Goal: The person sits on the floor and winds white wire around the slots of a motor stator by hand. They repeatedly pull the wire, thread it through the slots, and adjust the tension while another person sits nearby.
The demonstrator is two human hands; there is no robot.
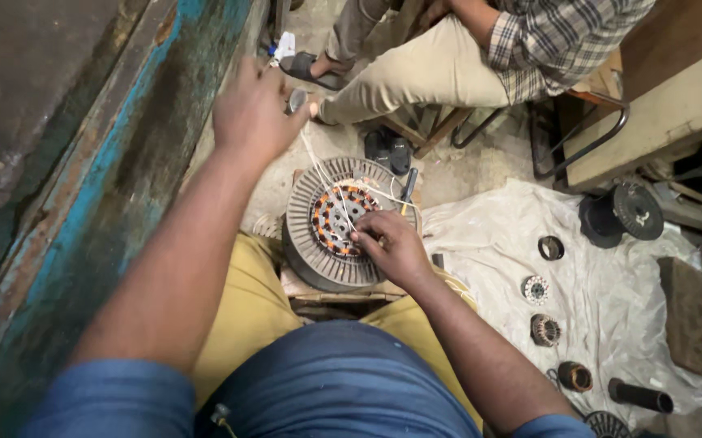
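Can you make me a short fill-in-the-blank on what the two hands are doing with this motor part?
1. The right hand presses its fingers on the round finned ____.
2. The left hand is raised, pulling a thin white ____ up from it.
3. Small motor parts lie on a white ____ to the right.

Missing words: stator; cord; sheet

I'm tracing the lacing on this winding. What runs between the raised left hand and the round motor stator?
In the head view, thin white threads stretch from the left hand down to the stator, where the right hand presses on the copper coils.
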